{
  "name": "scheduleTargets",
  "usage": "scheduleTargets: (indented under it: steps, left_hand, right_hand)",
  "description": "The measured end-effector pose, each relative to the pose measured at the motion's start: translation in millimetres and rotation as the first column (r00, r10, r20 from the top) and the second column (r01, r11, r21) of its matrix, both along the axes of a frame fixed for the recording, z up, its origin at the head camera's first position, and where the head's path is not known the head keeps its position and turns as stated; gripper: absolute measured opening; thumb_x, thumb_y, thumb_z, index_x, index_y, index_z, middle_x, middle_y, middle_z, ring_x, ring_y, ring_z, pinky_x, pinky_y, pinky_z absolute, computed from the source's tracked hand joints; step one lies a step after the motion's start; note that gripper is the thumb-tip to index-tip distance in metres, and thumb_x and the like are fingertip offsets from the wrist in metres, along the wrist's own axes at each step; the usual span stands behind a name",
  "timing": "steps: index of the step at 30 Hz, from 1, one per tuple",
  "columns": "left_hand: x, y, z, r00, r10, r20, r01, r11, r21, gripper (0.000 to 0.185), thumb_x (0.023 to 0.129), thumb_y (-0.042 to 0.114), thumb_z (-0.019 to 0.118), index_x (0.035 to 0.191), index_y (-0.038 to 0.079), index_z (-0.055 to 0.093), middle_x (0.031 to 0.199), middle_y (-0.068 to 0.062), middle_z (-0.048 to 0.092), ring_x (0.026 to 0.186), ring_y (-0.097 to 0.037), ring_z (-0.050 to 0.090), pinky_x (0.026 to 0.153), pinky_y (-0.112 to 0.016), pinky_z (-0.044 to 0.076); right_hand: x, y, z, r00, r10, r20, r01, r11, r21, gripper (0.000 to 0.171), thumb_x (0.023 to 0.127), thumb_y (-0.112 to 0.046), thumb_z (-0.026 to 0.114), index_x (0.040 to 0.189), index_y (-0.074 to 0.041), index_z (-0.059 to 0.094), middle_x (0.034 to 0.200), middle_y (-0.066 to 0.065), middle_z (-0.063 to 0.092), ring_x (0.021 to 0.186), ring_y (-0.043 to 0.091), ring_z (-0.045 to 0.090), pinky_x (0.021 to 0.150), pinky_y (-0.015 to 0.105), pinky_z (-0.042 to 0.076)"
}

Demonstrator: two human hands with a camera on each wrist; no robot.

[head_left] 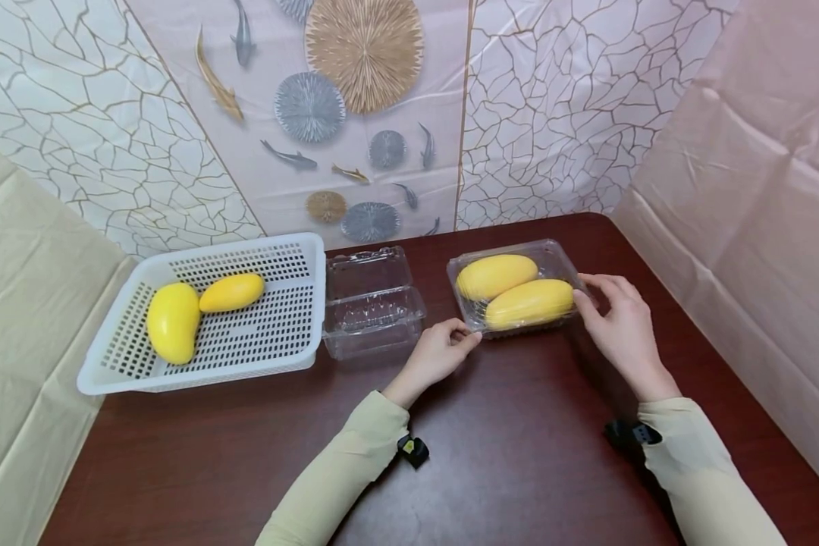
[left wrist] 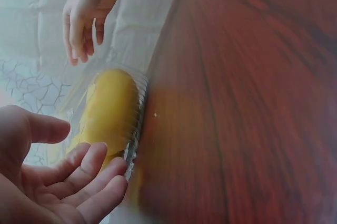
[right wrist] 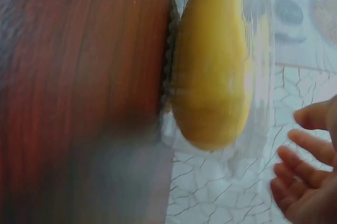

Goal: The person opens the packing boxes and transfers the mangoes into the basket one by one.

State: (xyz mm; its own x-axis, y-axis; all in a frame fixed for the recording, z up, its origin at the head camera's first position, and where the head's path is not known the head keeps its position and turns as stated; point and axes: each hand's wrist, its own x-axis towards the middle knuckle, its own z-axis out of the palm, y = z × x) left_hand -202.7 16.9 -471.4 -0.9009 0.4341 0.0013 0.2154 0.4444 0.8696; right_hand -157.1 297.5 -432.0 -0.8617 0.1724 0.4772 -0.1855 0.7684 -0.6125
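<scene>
Flanking: both hands sat at opposite ends of the closed clear box (head_left: 558,262), likely to steady it.
Left hand (head_left: 439,354): fingers loosely curled at the box's near-left corner, touching it or just short, nothing clasped.
Right hand (head_left: 617,322): relaxed, fingertips against the right end.
Box contents: two mangoes (head_left: 512,290) side by side.
Open empty box (head_left: 371,299): between the basket (head_left: 143,375) and the closed one.
Basket: two more mangoes (head_left: 198,311).

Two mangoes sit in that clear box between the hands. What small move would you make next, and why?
Probably slide the clear box aside. Its lid looks shut over both mangoes, and the left hand and right hand flank its two ends, fingers relaxed, barely touching. An open clamshell waits empty beside the white basket, where two more mangoes lie.
</scene>
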Motion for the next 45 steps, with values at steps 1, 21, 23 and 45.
scheduleTargets:
  steps: [1, 21, 23, 45]
  left_hand:
    - [-0.5, 0.0, -0.4, 1.000, -0.001, 0.030, 0.000, 1.000, 0.030, 0.025, 0.099, 0.032, 0.065, 0.105, 0.009, 0.072, 0.089, -0.005, 0.074, 0.072, -0.017, 0.067, 0.060, -0.023, 0.050]
    - [-3.7, 2.9, -5.5, 0.952, -0.085, 0.293, -0.013, 0.949, 0.316, 0.024, 0.102, 0.013, 0.056, 0.112, -0.006, 0.066, 0.100, -0.022, 0.073, 0.095, -0.027, 0.072, 0.087, -0.038, 0.058]
    - [-3.8, 3.2, -5.8, 0.949, -0.092, 0.302, -0.013, 0.945, 0.327, 0.025, 0.102, 0.012, 0.055, 0.112, -0.008, 0.066, 0.099, -0.021, 0.072, 0.094, -0.027, 0.072, 0.087, -0.038, 0.058]
    - [-9.1, 8.2, -5.3, 0.870, -0.106, 0.482, -0.121, 0.902, 0.415, 0.020, 0.098, 0.007, 0.057, 0.109, -0.004, 0.068, 0.087, -0.008, 0.071, 0.086, -0.017, 0.071, 0.085, -0.036, 0.058]
  right_hand:
    - [-0.7, -2.6, 0.6, 0.999, 0.009, -0.045, -0.009, 1.000, 0.006, 0.031, 0.096, -0.015, 0.069, 0.123, -0.001, 0.069, 0.117, 0.018, 0.063, 0.098, 0.033, 0.057, 0.075, 0.031, 0.038]
    - [-24.7, -56.5, -9.4, 0.875, 0.483, -0.031, -0.413, 0.779, 0.472, 0.049, 0.084, -0.020, 0.081, 0.125, 0.001, 0.066, 0.120, 0.016, 0.065, 0.112, 0.035, 0.061, 0.097, 0.050, 0.048]
    - [-25.8, -58.5, -10.6, 0.873, 0.487, -0.020, -0.415, 0.764, 0.495, 0.049, 0.084, -0.021, 0.081, 0.125, 0.001, 0.066, 0.119, 0.016, 0.065, 0.111, 0.034, 0.061, 0.096, 0.050, 0.049]
    - [-36.3, -67.9, -15.8, 0.864, 0.500, -0.065, -0.345, 0.679, 0.648, 0.046, 0.081, -0.021, 0.072, 0.118, 0.006, 0.064, 0.113, 0.021, 0.064, 0.106, 0.037, 0.062, 0.092, 0.049, 0.052]
